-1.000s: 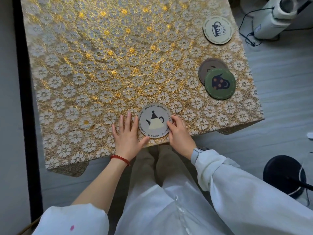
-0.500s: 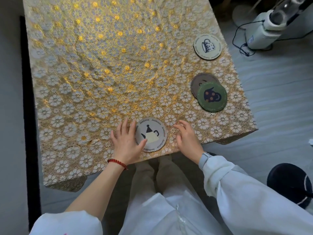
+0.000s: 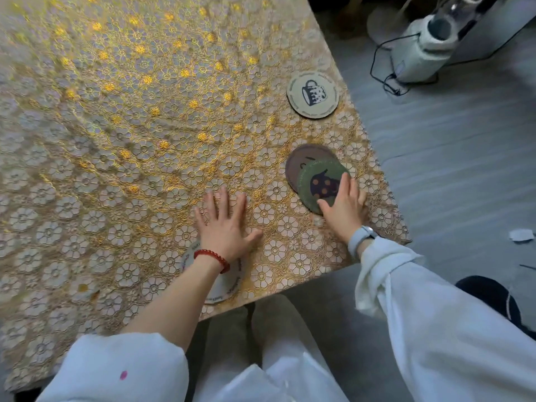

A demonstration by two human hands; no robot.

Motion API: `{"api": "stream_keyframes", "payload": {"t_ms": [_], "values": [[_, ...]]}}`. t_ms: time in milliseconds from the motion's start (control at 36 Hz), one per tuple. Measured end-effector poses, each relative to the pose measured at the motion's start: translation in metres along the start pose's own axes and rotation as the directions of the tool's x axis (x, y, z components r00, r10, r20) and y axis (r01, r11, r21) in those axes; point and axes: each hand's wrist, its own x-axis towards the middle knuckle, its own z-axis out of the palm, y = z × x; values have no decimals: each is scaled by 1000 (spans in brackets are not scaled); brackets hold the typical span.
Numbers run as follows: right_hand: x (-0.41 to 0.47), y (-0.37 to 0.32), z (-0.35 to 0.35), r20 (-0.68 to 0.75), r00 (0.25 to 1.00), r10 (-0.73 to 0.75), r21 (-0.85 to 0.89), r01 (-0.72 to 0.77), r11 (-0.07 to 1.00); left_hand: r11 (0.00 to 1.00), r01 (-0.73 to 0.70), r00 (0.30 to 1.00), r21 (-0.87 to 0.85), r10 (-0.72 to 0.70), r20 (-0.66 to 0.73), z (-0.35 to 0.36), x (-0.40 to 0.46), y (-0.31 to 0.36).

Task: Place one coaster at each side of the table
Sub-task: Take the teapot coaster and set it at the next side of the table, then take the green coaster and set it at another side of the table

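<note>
Near the table's right edge, the green coaster (image 3: 317, 184), overlapping a brown coaster (image 3: 301, 161), was touched by the spread right hand (image 3: 343, 208), while the left hand (image 3: 224, 223) was laid flat, fingers splayed.

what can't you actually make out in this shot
Head view only:
- White coaster at the near edge: the left forearm covers its middle, so its picture is hidden.
- Brown coaster: the green coaster overlaps it and hides most of its design.
- Right hand: whether it grips the green coaster or only rests on it.
- Rim lettering on the mug coaster: too small and blurred.
- Table's far and left sides: cut off by the frame.
</note>
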Motion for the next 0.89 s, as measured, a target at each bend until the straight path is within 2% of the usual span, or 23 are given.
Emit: {"api": "stream_keyframes", "payload": {"t_ms": [250, 361, 444, 528, 639, 750, 889], "values": [[-3, -8, -3, -110, 993, 52, 81, -43, 996, 1000, 11, 998, 7, -11, 69, -3, -1, -2], [-12, -20, -15, -225, 973, -48, 325, 121, 938, 1000, 8, 997, 2, -8, 75, -5, -2, -2], [-20, -36, -25, -260, 952, -162, 333, 246, 910, 999, 4, 997, -50, -1, 71, -12, -4, 3], [-33, -63, -34, -316, 892, -324, 279, 414, 867, 973, 10, 1000, -231, -11, 1, -26, -12, 0], [-60, -113, -38, -329, 790, -516, 284, 605, 744, 917, 45, 977, -396, -123, -173, -51, -40, -28], [-102, -172, -20, -243, 720, -650, 305, 693, 653, 887, 49, 921, -460, -218, -323, -70, -83, -83], [-168, -245, 24, -108, 614, -782, 365, 756, 543, 842, 183, 807, -508, -424, -412, -68, -149, -175]]}}
